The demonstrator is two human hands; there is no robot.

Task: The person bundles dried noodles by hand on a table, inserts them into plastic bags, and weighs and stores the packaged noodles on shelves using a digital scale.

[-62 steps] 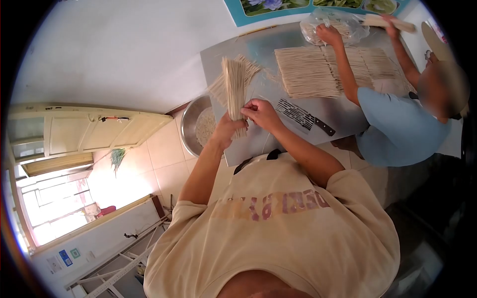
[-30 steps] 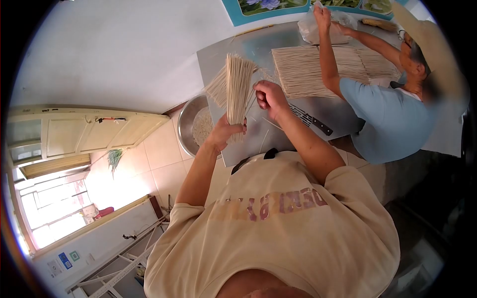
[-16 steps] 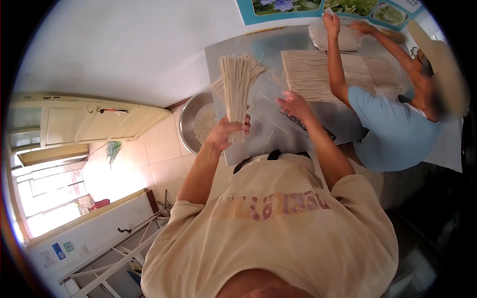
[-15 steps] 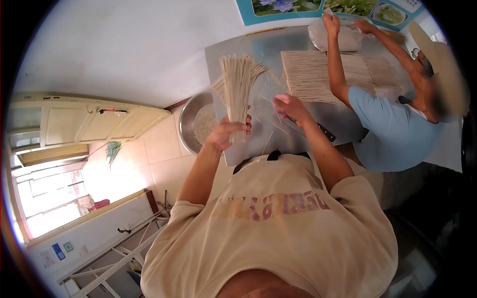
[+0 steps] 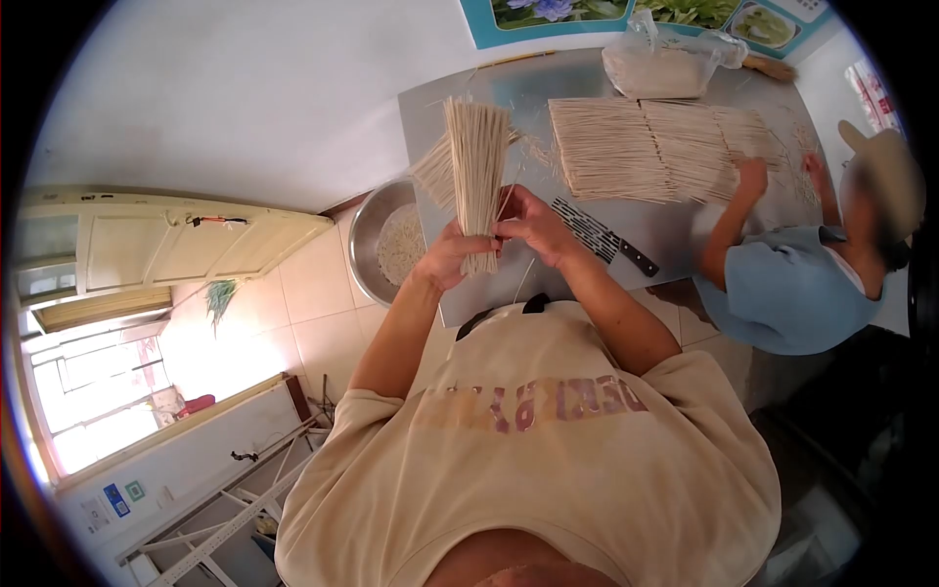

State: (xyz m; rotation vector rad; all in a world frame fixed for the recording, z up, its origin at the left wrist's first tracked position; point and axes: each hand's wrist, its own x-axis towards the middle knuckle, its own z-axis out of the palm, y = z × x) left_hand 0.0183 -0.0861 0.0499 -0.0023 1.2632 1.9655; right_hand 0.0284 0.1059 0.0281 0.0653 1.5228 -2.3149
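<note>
My left hand [image 5: 448,256] is wrapped round the lower end of an upright bundle of dried noodles [image 5: 477,176], held above the near left part of the table. Bent fingers of my right hand [image 5: 533,230] pinch at the bundle's right side, where a loose strand sticks up by them. Behind the bundle, more dried noodles [image 5: 435,171] lie in a slanted pile, partly hidden. To the right of my right hand lies a knife [image 5: 638,257] with a black handle and a patterned blade.
A metal bowl [image 5: 364,256] with short noodle pieces stands left of the steel table [image 5: 533,93]. Long rows of noodles [image 5: 606,147] lie across the table, with a plastic bag [image 5: 660,73] behind. At the right, a co-worker in blue [image 5: 782,289] has both hands by the rows.
My right hand has moved left from over the table to the bundle, uncovering the knife. The bundle has shifted slightly right. The co-worker's hands have left the bag and come down to the noodle rows.
</note>
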